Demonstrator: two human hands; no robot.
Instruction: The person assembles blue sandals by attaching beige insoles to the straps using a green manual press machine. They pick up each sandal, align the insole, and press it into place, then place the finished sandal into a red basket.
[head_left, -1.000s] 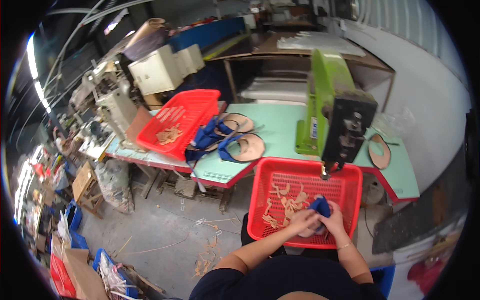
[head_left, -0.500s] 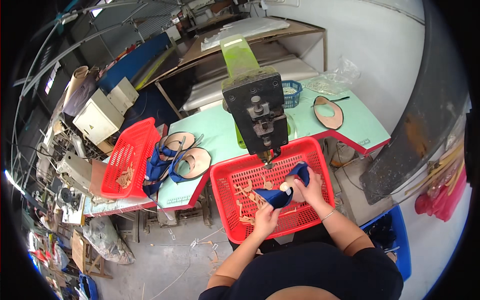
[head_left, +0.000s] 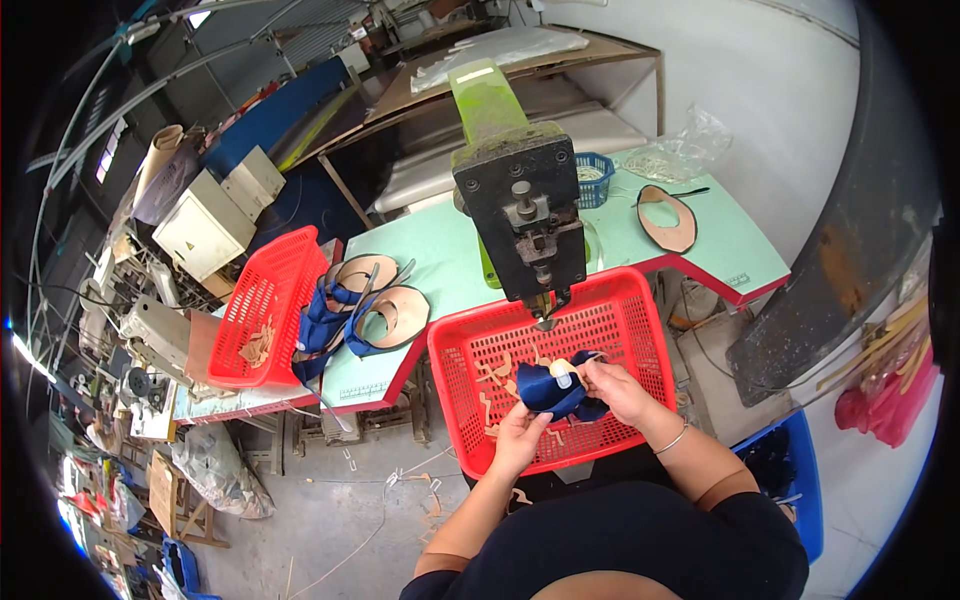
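Observation:
Between my two hands is a blue shoe upper (head_left: 545, 390) with a beige lining and a small pale oval patch, held above the red basket. My left hand (head_left: 520, 437) pinches its lower left edge between thumb and fingers. At its right side my right hand (head_left: 615, 392) grips it near the patch, with a bracelet on that wrist. Directly beyond my hands is the black head of a green machine (head_left: 520, 210), its pointed lower tip over the basket. The red basket (head_left: 455, 400) holds several curled beige offcuts (head_left: 492, 370).
On the pale green table (head_left: 430, 240), several blue uppers with beige linings (head_left: 405, 312) lie beside another red basket (head_left: 275, 290). A small blue basket (head_left: 594, 180) and a single beige-lined upper (head_left: 690, 232) are at the right. A blue bin (head_left: 805, 480) stands by my right elbow.
The shoe upper has been turned and folded, so more of its blue outside faces up. My hands have come closer together. The whole view has shifted slightly.

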